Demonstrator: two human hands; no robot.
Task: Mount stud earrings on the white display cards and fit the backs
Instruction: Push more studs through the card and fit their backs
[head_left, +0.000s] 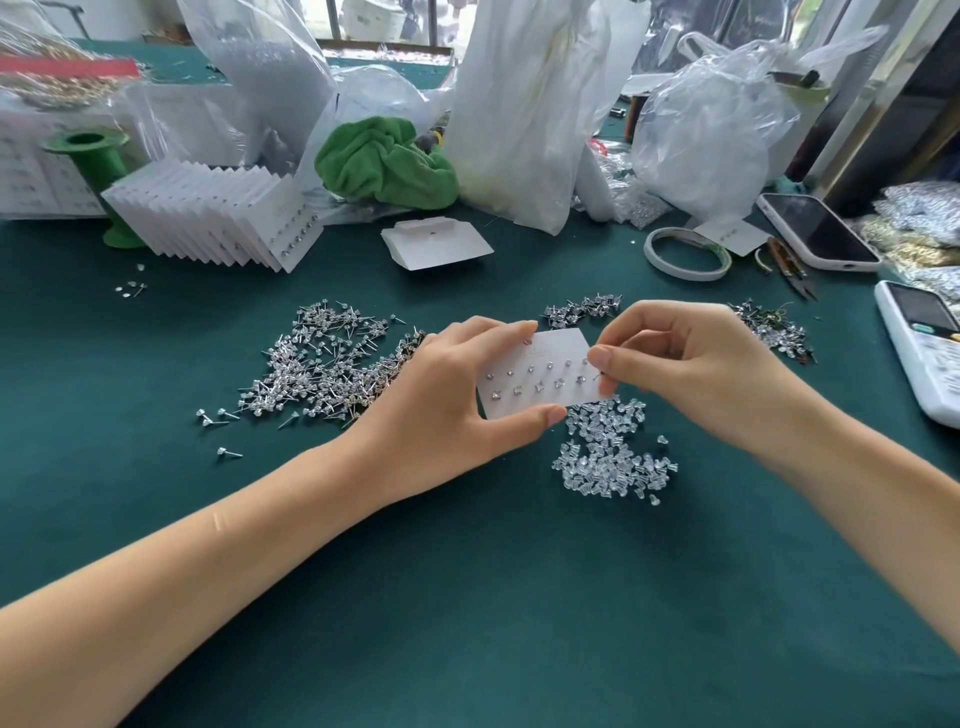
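Note:
My left hand (447, 395) grips a white display card (540, 397) by its left edge, thumb below and fingers above, just over the green table. Two rows of stud earrings sit in the card. My right hand (691, 374) pinches a small stud earring (601, 373) at the card's right edge, between thumb and forefinger. A big heap of loose stud earrings (322, 364) lies left of my left hand. Clear earring backs (613, 457) are piled under and below the card.
A fanned stack of finished cards (208, 218) and a green spool (96, 156) stand at back left. Blank cards (436, 244), a green cloth (384, 161), plastic bags (711, 124), a tape roll (685, 254), snips (789, 265), a phone (821, 231) and a remote (924, 348) ring the work area.

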